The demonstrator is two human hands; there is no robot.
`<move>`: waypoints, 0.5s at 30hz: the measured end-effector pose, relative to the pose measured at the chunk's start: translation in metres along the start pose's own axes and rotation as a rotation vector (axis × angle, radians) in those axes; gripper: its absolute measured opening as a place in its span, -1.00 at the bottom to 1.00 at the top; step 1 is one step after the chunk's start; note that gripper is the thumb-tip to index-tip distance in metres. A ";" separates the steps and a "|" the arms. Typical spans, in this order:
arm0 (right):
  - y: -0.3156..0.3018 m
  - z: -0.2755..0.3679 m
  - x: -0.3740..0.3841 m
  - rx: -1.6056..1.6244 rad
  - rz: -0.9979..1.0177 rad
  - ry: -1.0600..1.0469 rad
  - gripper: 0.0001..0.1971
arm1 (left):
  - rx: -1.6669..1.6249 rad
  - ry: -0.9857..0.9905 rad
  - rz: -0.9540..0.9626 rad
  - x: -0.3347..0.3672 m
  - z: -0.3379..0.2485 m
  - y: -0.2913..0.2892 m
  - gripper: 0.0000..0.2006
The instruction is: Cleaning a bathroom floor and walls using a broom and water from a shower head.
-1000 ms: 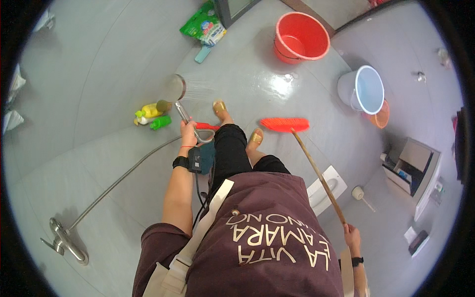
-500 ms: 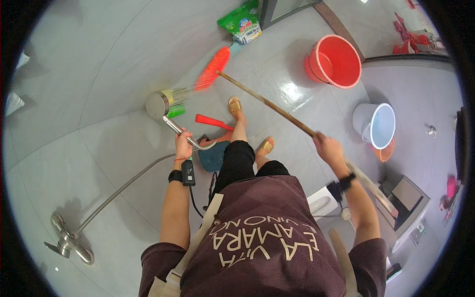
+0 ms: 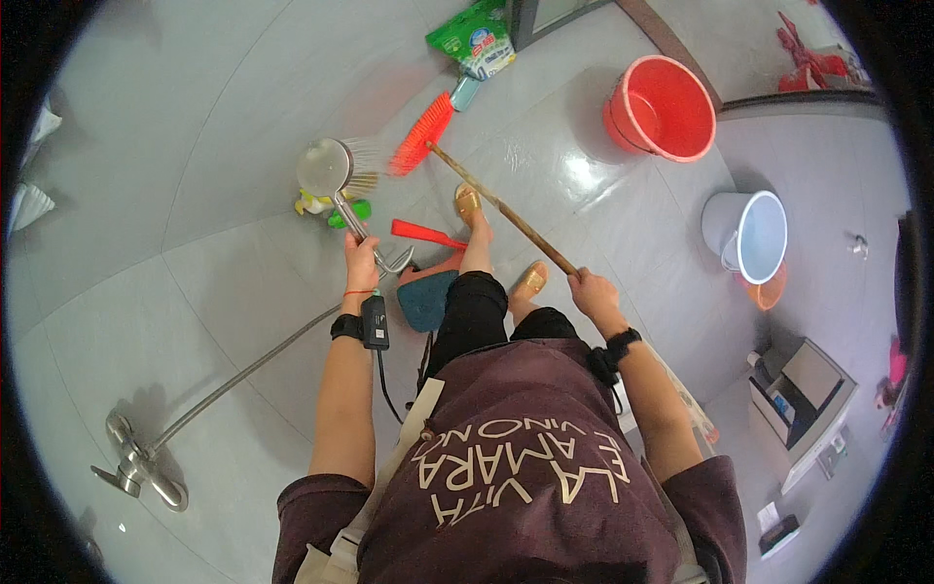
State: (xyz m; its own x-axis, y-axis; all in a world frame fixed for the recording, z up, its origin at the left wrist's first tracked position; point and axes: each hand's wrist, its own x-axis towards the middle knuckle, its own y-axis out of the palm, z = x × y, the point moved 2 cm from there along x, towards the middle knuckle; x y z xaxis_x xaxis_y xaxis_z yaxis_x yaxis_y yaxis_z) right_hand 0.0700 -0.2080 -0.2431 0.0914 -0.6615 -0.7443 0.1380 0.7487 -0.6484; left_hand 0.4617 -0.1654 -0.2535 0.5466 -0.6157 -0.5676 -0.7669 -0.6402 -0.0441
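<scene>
My left hand [image 3: 361,261] is closed around the handle of a silver shower head [image 3: 325,167], from which water streams toward the right. A metal hose [image 3: 243,375] runs from it down to the wall. The fingers of my right hand [image 3: 595,297] are wrapped round the wooden stick of a broom [image 3: 506,210]. The red bristle head [image 3: 422,134] at its far end rests on the floor by the wall, right of the spray. Below the shower head sit a yellow item [image 3: 311,202] and a green item [image 3: 350,213], partly hidden.
A dustpan [image 3: 428,297] and a red-handled tool [image 3: 426,234] lie by my sandalled feet. A green bag [image 3: 474,37] leans at the far wall. A red bucket [image 3: 664,109], a pale blue bucket [image 3: 759,238] and an orange basin [image 3: 767,288] stand right. A tap [image 3: 141,462] is near left.
My right hand has moved left, closer to my body, with the broom stick. The shower head has risen slightly farther away and turned, so its spray lands nearer the broom head.
</scene>
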 end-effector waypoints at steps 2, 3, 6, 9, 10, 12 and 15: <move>0.003 -0.022 -0.021 0.003 0.031 0.062 -0.64 | 0.014 0.031 0.007 -0.009 -0.009 0.013 -0.66; 0.007 -0.035 -0.032 0.008 0.020 0.065 -0.64 | 0.028 0.054 0.003 -0.013 -0.012 0.017 -0.68; 0.021 -0.075 -0.071 0.113 0.031 0.106 -0.61 | 0.066 0.133 0.036 -0.019 -0.018 0.028 -0.72; 0.036 -0.115 -0.116 0.166 0.034 0.210 -0.60 | 0.078 0.123 0.089 -0.025 -0.020 0.041 -0.75; 0.042 -0.129 -0.130 0.189 0.048 0.246 -0.60 | 0.074 0.133 0.097 -0.026 -0.020 0.045 -0.75; 0.053 -0.153 -0.160 0.227 0.045 0.302 -0.59 | 0.110 0.189 0.102 -0.025 -0.015 0.050 -0.76; 0.060 -0.177 -0.205 0.259 -0.006 0.389 -0.58 | 0.107 0.218 0.117 -0.023 -0.006 0.056 -0.74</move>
State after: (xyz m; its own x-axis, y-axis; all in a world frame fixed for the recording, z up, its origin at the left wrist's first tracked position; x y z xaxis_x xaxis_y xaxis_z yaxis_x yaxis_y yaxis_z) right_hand -0.1150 -0.0203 -0.1578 -0.2803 -0.5632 -0.7773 0.3839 0.6764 -0.6286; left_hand 0.4081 -0.1901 -0.2384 0.5025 -0.7746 -0.3840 -0.8542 -0.5135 -0.0818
